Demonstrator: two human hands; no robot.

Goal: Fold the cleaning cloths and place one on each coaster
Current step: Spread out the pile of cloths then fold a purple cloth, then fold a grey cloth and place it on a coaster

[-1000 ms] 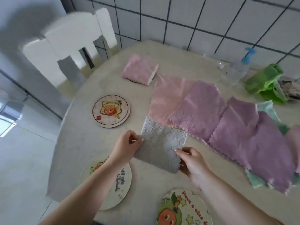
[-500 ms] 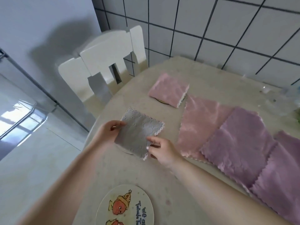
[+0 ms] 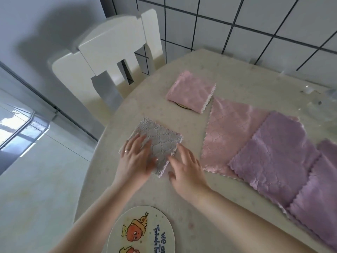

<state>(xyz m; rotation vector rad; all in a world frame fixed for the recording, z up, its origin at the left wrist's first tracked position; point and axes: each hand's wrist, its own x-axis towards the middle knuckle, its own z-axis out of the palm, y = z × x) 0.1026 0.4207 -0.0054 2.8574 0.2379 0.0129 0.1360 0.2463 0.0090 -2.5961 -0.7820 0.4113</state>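
The folded grey textured cleaning cloth [image 3: 157,143] with a scalloped white edge lies flat on the pale beige speckled table [image 3: 237,73], near its left edge; in the head view, no coaster can be seen beneath it. The left hand [image 3: 135,159] rests palm down on the cloth's near left part, its grip spread with straight fingers, a ring on one finger. The right hand [image 3: 186,168] lies just right of it, fingers straight and spread, its fingertips touching the cloth's near right edge; its grip pinches nothing.

Farther off and to the right, a folded pink fleecy cloth [image 3: 191,91] sits on a round coaster [image 3: 181,105], of which only a thin near rim shows. Just right of the grey cloth, apart from it, an unfolded pink cloth [image 3: 231,128] is spread flat. An unfolded lilac cloth [image 3: 273,148] overlaps its right side, and a further lilac cloth [image 3: 317,194] overlaps that one, running off the right edge of the view.

At the near edge of the table lies a round white coaster [image 3: 142,230] printed with orange cartoon figures and blue lettering, bare of cloth, between the two forearms. A white wooden chair [image 3: 113,44] stands at the far left of the table. Behind the table rises a wall of white tiles [image 3: 255,15] with dark grout. At the far right something clear and glassy [image 3: 321,103] stands on the table, too blurred to tell.
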